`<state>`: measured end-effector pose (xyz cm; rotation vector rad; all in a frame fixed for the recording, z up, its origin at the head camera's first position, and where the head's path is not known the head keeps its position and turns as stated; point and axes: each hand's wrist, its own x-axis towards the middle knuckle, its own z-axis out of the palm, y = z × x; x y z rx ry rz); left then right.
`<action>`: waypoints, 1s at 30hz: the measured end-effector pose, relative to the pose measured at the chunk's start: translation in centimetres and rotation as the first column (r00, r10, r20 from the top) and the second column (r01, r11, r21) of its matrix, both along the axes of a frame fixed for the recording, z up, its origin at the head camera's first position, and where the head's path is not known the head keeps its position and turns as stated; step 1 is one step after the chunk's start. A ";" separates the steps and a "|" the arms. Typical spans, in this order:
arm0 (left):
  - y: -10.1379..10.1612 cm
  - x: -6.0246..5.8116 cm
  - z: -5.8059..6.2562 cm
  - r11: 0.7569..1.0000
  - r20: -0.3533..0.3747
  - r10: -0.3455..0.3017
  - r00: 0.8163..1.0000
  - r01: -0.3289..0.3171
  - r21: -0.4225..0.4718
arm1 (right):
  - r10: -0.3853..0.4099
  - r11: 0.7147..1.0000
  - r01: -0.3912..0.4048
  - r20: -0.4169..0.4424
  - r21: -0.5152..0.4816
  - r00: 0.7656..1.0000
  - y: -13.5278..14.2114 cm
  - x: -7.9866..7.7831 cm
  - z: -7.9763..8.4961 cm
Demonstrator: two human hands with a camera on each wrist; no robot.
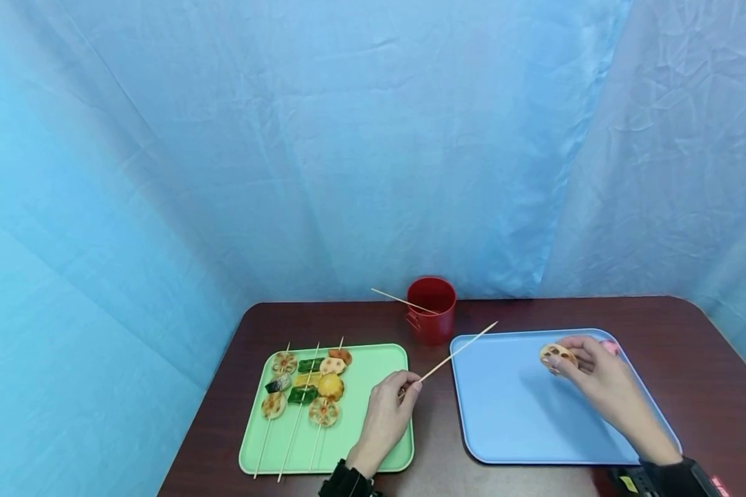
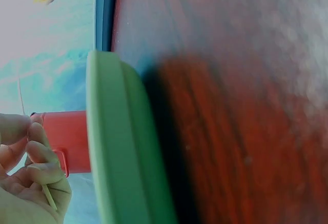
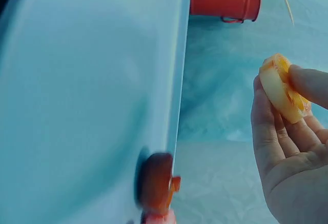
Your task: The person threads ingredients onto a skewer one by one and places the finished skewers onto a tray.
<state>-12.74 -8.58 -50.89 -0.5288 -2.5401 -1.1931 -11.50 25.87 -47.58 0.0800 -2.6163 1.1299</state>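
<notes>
My left hand [image 1: 387, 411] pinches a bamboo skewer [image 1: 460, 352] over the right side of the green tray [image 1: 373, 449]. The skewer's bare tip slants up and to the right. Between thumb and fingers, my right hand [image 1: 603, 379] holds a lotus root slice [image 1: 552, 352] above the blue tray [image 1: 503, 421]. Apart from each other, the slice and the skewer tip have a wide gap between them. In the right wrist view the slice [image 3: 277, 88] is seen edge-on. Three loaded skewers lie on the green tray, with lotus slices [image 1: 323, 412] and green pieces [image 1: 302, 394] among the food.
Behind the trays stands a red mug [image 1: 432, 324] with a bare skewer [image 1: 393, 297] leaning out to the left. At the blue tray's far right corner lies a pink piece [image 1: 610, 347]; a brown piece [image 3: 156, 183] shows near it. A blue curtain [image 1: 373, 152] hangs behind the table.
</notes>
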 end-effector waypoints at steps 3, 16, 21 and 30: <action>0.1 0.0 -0.1 1.000 0.028 -0.004 1.000 0.004 0.002 | -0.014 1.000 0.014 -0.005 -0.014 1.000 -0.5 -0.2 0.1; 0.5 0.5 0.2 0.999 0.034 -0.043 0.999 0.042 0.012 | 0.055 0.772 0.087 0.203 -0.629 0.978 -2.1 -0.9 0.3; 0.7 0.5 0.6 0.998 0.057 -0.062 0.996 0.063 -0.005 | 0.159 0.533 0.051 0.159 -0.845 0.974 -2.4 -0.9 0.1; 1.0 0.6 0.9 0.995 0.092 -0.090 0.992 0.092 -0.022 | 0.195 0.476 0.026 0.135 -0.879 0.971 -2.8 -1.0 0.3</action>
